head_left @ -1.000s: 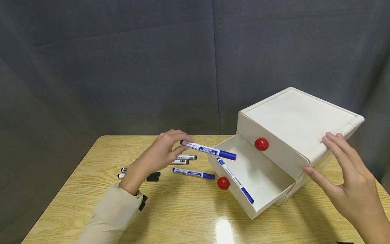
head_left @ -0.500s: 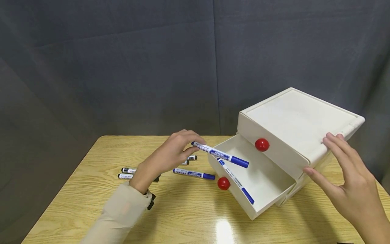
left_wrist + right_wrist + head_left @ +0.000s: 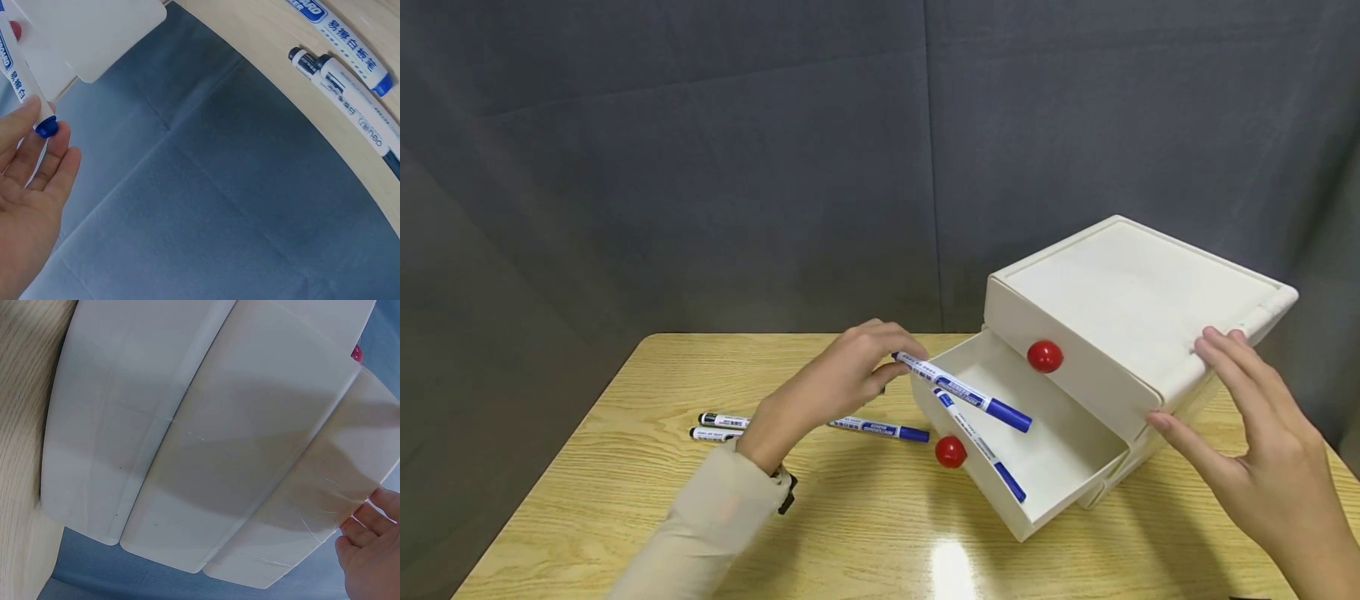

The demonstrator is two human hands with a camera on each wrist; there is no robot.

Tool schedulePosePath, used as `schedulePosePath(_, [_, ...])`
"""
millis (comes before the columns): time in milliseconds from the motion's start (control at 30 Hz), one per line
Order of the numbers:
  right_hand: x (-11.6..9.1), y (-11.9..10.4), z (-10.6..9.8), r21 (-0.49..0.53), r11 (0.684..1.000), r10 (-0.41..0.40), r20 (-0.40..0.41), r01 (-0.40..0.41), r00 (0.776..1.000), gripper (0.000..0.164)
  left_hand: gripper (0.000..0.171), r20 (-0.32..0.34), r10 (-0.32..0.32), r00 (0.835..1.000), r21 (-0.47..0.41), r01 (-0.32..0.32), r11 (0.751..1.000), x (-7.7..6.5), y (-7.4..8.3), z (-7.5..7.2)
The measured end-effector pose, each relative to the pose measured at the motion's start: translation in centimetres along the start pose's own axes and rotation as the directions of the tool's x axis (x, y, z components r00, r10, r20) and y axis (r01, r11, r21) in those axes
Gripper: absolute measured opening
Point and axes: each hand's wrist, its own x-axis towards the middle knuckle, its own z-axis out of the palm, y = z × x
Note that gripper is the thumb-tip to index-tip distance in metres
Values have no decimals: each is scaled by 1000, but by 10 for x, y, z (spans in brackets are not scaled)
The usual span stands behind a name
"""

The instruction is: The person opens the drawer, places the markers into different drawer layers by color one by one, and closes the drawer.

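My left hand [image 3: 861, 367] pinches a blue-capped whiteboard marker [image 3: 958, 388] near its tail end; the capped end slants down over the pulled-out drawer [image 3: 1067, 446]. Inside that drawer another blue marker [image 3: 981, 446] leans along the front wall. In the left wrist view, thumb and fingers hold the marker [image 3: 25, 81] by its blue end. My right hand [image 3: 1273, 442] rests against the side edge of the white drawer cabinet [image 3: 1150, 292], fingers on its top edge and thumb at the front corner. The right wrist view shows its fingertips along the cabinet's edge.
A third blue marker [image 3: 880, 428] lies on the wooden table [image 3: 647, 500] left of the drawer. Black markers [image 3: 722, 421] lie farther left, partly behind the left arm; more black ones [image 3: 350, 103] show in the left wrist view. Red ball knobs [image 3: 1045, 356] stick out from the drawer fronts.
My left hand has moved right with the marker, carrying its capped end farther over the open drawer and slightly lower. The right hand and the cabinet have stayed in place.
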Motion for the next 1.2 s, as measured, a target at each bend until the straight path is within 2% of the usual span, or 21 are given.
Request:
schedulePosePath(600, [0,0,-1,-4,1000,2,9,-2,1000,92,28,96,6,995,25,-9,1000,16,17,11])
schedulePosePath(867, [0,-1,-3,-13,1000,22,42,-22,999,93,28,139,21,990,39,-27,999,21,20,16])
schedulePosePath(1000, [0,-2,-2,-6,1000,15,29,-15,999,92,29,147,39,988,49,-47,998,24,21,18])
schedulePosePath(1200, [1,-2,-1,-10,1000,-5,3,5,1000,91,29,185,33,982,93,-51,994,28,23,21])
